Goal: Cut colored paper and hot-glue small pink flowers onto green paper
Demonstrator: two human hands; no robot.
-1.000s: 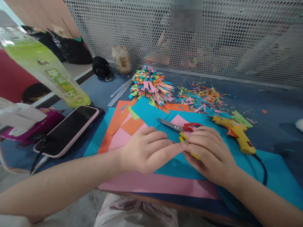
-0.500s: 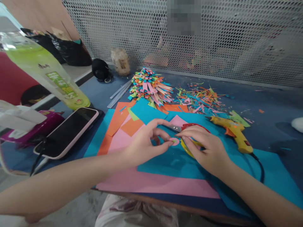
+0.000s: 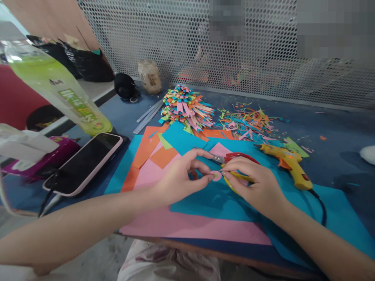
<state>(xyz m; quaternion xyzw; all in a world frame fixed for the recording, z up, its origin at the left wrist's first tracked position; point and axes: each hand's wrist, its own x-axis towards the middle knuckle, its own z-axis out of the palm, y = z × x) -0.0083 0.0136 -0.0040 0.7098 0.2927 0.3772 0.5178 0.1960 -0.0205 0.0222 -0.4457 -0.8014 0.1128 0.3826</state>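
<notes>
A perforated metal screen (image 3: 172,37) stands behind the dark blue desk (image 3: 342,132), whose near side is covered by overlapping paper sheets (image 3: 199,207). Beyond them sit scattered clippings (image 3: 249,121) and a fringed paper cone (image 3: 184,105). The right hand (image 3: 259,185), over red-and-yellow scissors (image 3: 230,157), has its fingertips close together; whether its grip pinches anything cannot be told. Just beside, the left hand (image 3: 184,175) pinches a small pink disc (image 3: 216,176) above the sheets.
</notes>
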